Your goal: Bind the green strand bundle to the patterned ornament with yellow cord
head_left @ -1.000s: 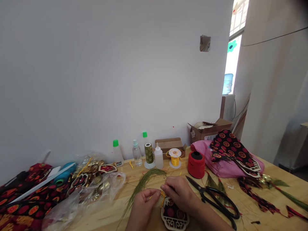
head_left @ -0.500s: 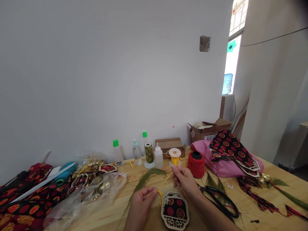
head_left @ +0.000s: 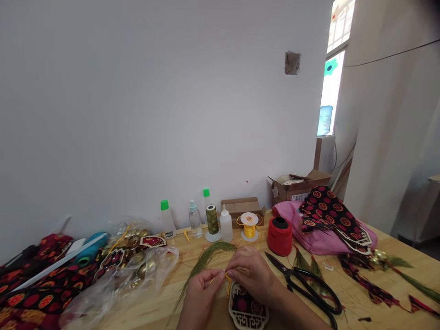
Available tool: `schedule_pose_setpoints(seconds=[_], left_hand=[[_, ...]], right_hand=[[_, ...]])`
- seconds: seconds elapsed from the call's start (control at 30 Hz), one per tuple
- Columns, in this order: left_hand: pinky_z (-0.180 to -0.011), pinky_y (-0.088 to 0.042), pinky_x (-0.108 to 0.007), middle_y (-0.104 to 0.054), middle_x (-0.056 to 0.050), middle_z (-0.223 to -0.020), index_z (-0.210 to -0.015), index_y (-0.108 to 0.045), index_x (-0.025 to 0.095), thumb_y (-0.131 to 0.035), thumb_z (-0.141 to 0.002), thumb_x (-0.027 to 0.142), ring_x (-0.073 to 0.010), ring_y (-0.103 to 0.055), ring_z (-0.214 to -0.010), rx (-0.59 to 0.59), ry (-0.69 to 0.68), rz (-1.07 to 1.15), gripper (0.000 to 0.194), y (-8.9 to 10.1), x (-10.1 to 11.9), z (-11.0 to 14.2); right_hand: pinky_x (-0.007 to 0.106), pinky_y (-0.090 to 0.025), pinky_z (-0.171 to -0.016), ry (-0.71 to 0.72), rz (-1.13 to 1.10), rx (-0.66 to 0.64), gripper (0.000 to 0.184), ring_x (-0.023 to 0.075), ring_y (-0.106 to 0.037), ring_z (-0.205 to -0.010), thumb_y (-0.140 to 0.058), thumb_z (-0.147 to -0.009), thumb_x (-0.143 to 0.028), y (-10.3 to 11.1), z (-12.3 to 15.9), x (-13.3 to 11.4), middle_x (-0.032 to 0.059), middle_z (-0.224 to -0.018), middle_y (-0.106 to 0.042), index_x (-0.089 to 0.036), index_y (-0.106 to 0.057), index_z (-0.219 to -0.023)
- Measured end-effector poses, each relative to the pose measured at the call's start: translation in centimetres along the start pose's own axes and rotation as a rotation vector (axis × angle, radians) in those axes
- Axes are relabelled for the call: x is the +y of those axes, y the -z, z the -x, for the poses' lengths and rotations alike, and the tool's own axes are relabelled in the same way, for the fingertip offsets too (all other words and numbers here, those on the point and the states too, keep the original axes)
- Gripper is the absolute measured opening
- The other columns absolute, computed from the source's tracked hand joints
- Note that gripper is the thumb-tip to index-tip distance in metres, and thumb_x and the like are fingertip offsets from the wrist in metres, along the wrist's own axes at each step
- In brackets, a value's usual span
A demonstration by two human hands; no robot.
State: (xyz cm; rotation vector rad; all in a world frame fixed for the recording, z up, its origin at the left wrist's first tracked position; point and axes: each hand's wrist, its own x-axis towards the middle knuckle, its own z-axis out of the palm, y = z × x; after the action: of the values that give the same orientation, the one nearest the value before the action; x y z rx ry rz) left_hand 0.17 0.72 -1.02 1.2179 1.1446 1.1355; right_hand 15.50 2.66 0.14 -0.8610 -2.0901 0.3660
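Observation:
Low in the middle of the view, my left hand (head_left: 201,295) pinches a short yellow cord (head_left: 228,280). My right hand (head_left: 252,274) is closed too, its fingertips meeting the left hand's on the same cord. Just below them lies a flat wooden fretwork ornament (head_left: 248,309) faced with black and red patterned fabric; the cord hangs at its top edge. My right hand covers part of the ornament. A bundle of green threads (head_left: 202,261) curves across the wooden table (head_left: 364,298) beside my left hand.
Black scissors (head_left: 305,286) lie right of my hands. Behind stand a red thread cone (head_left: 280,235), a yellow cord spool (head_left: 249,227), a green thread spool (head_left: 212,222) and small bottles (head_left: 226,224). A plastic bag of brass bells (head_left: 137,266) and patterned fabric (head_left: 37,288) lie left, pink cloth (head_left: 309,229) right.
My right hand reached back towards the yellow spool, then returned to meet the left hand over the ornament's top. The left hand stayed on the cord.

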Motion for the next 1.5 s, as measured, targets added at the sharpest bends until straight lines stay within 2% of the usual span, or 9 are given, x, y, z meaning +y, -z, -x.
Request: schedule_pose_setpoints(seconds=[0.27,0.53,0.9,1.13,1.23,1.5], left_hand=[[-0.064,-0.042,-0.024,-0.068,-0.004,-0.063,-0.073,-0.069,0.013,-0.062,-0.059,0.034,-0.0181,-0.058,-0.066,0.003,-0.01,-0.01,0.026,-0.2,0.3,-0.1],[-0.058,-0.041,-0.024,-0.067,-0.005,-0.057,-0.061,-0.068,0.011,-0.065,-0.055,0.033,-0.0165,-0.057,-0.057,0.063,-0.031,-0.049,0.023,0.1,-0.1,-0.3],[-0.056,-0.041,-0.025,-0.065,-0.003,-0.052,-0.054,-0.066,0.012,-0.069,-0.048,0.03,-0.0149,-0.055,-0.052,0.131,-0.029,0.074,0.019,-0.5,0.3,0.2],[-0.058,-0.043,-0.027,-0.068,-0.01,-0.065,-0.063,-0.068,0.011,-0.065,-0.053,0.037,-0.0179,-0.057,-0.058,0.155,-0.055,-0.05,0.028,0.3,-2.5,-1.0],[-0.047,-0.04,-0.025,-0.066,-0.008,-0.054,-0.065,-0.068,0.011,-0.063,-0.053,0.04,-0.0148,-0.052,-0.045,0.202,-0.026,-0.115,0.033,0.7,-3.7,-1.5],[-0.043,-0.038,-0.024,-0.066,-0.01,-0.056,-0.064,-0.069,0.011,-0.065,-0.051,0.042,-0.0137,-0.05,-0.044,0.23,-0.034,-0.168,0.034,1.2,-4.6,-1.8]], right_hand=[[0.027,-0.032,-0.067,-0.049,0.088,0.045,0.013,0.014,-0.049,-0.07,-0.05,-0.076,-0.022,0.2,-0.1,-0.5,0.0003,-0.067,-0.06,-0.02,-0.059,-0.068],[0.028,-0.032,-0.068,0.015,0.084,0.05,0.012,0.0143,-0.048,-0.069,-0.049,-0.076,-0.022,-0.2,0.2,-0.5,0.0003,-0.067,-0.059,-0.02,-0.058,-0.068],[0.027,-0.035,-0.064,0.009,0.033,0.046,0.016,0.0147,-0.05,-0.068,-0.046,-0.078,-0.024,-0.7,0.3,0.0,0.0011,-0.067,-0.059,-0.021,-0.057,-0.068],[0.027,-0.038,-0.059,0.089,0.06,0.043,0.014,0.0157,-0.054,-0.064,-0.047,-0.077,-0.024,-1.0,0.2,1.2,0.0015,-0.064,-0.06,-0.022,-0.056,-0.067],[0.026,-0.04,-0.057,0.109,0.063,0.012,0.014,0.0158,-0.055,-0.063,-0.047,-0.077,-0.024,-1.1,0.1,1.3,0.0018,-0.065,-0.061,-0.023,-0.057,-0.068],[0.023,-0.043,-0.054,0.084,0.038,-0.026,0.014,0.0151,-0.057,-0.063,-0.047,-0.076,-0.023,-1.0,0.0,1.1,0.0024,-0.065,-0.061,-0.023,-0.057,-0.067]])
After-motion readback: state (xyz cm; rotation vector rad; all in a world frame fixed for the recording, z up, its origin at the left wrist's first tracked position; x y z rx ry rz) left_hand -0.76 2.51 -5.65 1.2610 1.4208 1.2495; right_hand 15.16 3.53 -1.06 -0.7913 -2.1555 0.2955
